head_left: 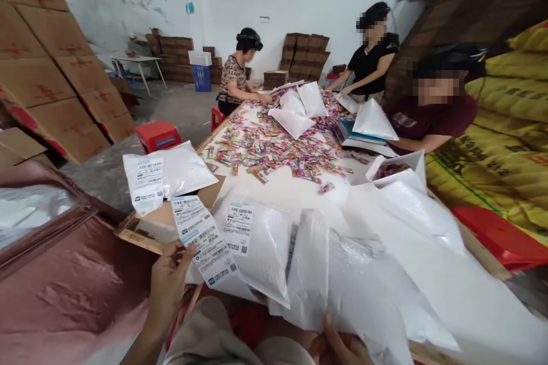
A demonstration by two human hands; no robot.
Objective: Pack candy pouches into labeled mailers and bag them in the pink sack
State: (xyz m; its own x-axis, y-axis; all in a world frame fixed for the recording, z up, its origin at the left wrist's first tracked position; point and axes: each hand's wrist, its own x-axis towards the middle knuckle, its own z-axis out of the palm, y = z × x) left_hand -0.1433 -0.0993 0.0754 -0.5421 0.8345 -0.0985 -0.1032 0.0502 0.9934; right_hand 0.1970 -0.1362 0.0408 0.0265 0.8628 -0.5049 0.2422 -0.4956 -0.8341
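A label strip (204, 239) of printed barcodes is pinched by its lower end between the thumb and fingers of the left hand (169, 285) and is held up over the near left corner of the counter (286, 185). The right hand (338, 345) is seen only in part at the near edge. Its thumb is pressed onto the lower edge of a white mailer (342, 274), and the fingers are judged to be closed beneath it, though they are hidden. That mailer is propped tilted among other white bags at the near edge, with its broad face bare. Just left of it a labelled mailer (261, 251) is lying, its sticker toward the upper left. More labelled bags (166, 174) are stacked on the near left corner. Toward the far end loose wrapped sweets (278, 151) are spread, and co-workers (233, 77) are seated along the far edges.

For the labelling in hand, it is judged that the strip is best gripped only at its margin, so that the barcodes are not creased. The mailer's face should be flattened first, since wrinkled film invites bubbles. The sticker is best laid from one edge and smoothed across, matched to the placement on the finished bags.
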